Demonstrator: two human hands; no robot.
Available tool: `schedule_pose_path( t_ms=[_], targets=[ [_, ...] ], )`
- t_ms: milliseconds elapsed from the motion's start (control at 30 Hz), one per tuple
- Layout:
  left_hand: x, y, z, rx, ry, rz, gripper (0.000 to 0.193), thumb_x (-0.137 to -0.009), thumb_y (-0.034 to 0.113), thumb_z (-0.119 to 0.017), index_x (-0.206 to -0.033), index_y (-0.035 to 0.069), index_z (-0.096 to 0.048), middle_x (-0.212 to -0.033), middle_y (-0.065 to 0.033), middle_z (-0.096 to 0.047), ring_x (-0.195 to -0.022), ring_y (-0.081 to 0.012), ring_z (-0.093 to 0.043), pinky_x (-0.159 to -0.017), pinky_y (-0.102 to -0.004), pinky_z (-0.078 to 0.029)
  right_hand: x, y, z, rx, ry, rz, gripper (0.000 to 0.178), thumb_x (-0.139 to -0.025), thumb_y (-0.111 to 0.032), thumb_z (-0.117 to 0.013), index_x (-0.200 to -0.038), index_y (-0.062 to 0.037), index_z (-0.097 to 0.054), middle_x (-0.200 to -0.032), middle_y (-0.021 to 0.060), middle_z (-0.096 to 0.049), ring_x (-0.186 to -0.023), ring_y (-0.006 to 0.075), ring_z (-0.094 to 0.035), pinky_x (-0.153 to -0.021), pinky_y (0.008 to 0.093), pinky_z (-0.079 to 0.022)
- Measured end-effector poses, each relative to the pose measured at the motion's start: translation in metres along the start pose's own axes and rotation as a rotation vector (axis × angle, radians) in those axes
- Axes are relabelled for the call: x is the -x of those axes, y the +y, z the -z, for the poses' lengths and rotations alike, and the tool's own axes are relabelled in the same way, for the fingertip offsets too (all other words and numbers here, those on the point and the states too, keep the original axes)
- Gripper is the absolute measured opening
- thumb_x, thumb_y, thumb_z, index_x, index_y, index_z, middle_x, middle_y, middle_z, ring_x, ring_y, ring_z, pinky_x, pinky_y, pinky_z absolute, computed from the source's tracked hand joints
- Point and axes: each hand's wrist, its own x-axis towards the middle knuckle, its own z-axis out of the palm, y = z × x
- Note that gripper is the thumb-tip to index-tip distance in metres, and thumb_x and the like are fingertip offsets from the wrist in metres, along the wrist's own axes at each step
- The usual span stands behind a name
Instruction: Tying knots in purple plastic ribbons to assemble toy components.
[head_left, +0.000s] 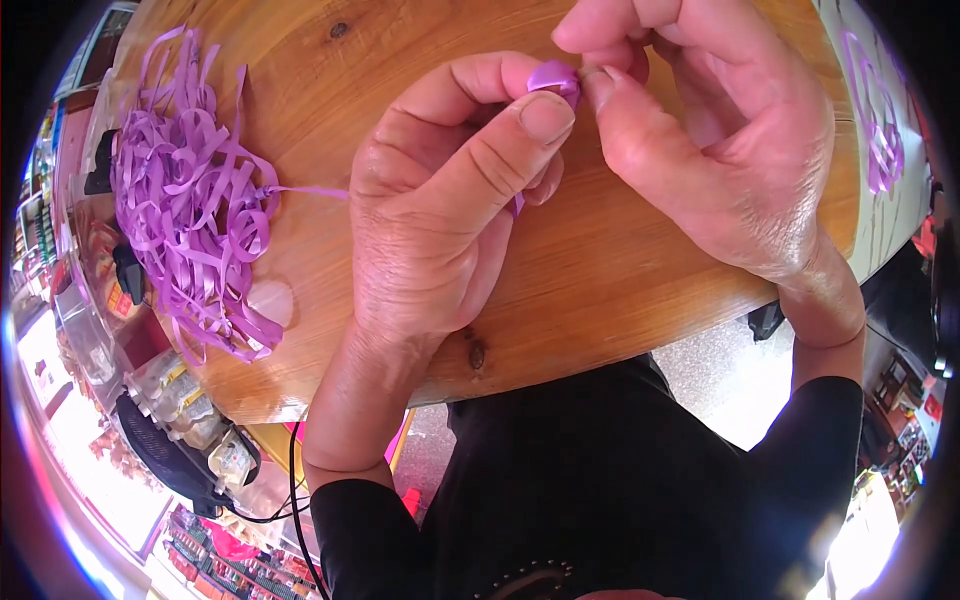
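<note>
My left hand [445, 190] is closed in a pinch on a folded piece of shiny purple ribbon [553, 76], held between thumb and forefinger above the wooden table. A strand of the same ribbon runs out from behind this hand to the left. My right hand [715, 130] is closed too, its thumb tip right beside the folded ribbon. Something thin and small seems to be at that thumb tip, but I cannot make out what it is. To the left lies a tangled heap of purple ribbon [195, 205] on the table.
The wooden table [580, 290] has a curved near edge. At the far right, more purple ribbon loops [882, 150] lie on a pale surface. A dark mesh object [165, 455] and a black cable [297, 510] are at the lower left, beside packed bags.
</note>
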Motion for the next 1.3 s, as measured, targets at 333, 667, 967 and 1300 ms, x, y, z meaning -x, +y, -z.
schedule_pose_path(
  t_ms=[333, 667, 967, 1300],
  targets=[
    [-0.002, -0.004, 0.002, 0.082, -0.058, 0.013, 0.021, -0.09, 0.008, -0.051, -0.11, 0.005, -0.055, -0.111, -0.0082, -0.06, -0.105, -0.0203, -0.056, -0.091, -0.0378, -0.046, 0.002, 0.002, 0.005, -0.078, 0.007, 0.043, 0.016, -0.079, 0.006, -0.055, -0.094, 0.0022, -0.051, -0.084, 0.0058, -0.055, -0.068, 0.0043, -0.053, -0.057, 0.0172, -0.042],
    [0.0, -0.003, -0.009, 0.069, -0.039, 0.076, 0.021, -0.087, 0.012, -0.057, -0.107, 0.007, -0.059, -0.083, -0.0007, -0.056, -0.064, -0.0093, -0.04, -0.06, -0.0248, -0.035, 0.003, -0.004, 0.001, -0.33, 0.015, -0.22, 0.017, -0.077, 0.008, -0.055, -0.092, 0.0005, -0.053, -0.084, 0.0054, -0.055, -0.072, 0.0058, -0.053, -0.06, 0.0185, -0.042],
    [0.0, -0.002, -0.013, 0.052, 0.094, 0.006, 0.018, -0.089, 0.01, -0.054, -0.105, 0.004, -0.058, -0.079, 0.0017, -0.053, -0.061, -0.0071, -0.036, -0.056, -0.0214, -0.031, -0.005, 0.005, -0.002, 0.029, 0.146, 0.301, 0.019, -0.072, 0.011, -0.06, -0.088, 0.0016, -0.059, -0.083, 0.0095, -0.057, -0.071, 0.0125, -0.056, -0.062, 0.0222, -0.042],
    [0.003, 0.0, -0.017, 0.082, 0.184, 0.001, 0.018, -0.089, 0.01, -0.054, -0.105, 0.004, -0.059, -0.075, 0.0025, -0.048, -0.061, -0.0074, -0.035, -0.055, -0.021, -0.031, -0.013, 0.0, 0.0, 0.351, 0.092, 0.413, 0.018, -0.067, 0.007, -0.069, -0.082, -0.0016, -0.064, -0.077, 0.0087, -0.059, -0.064, 0.0156, -0.056, -0.053, 0.024, -0.042]
  ],
)
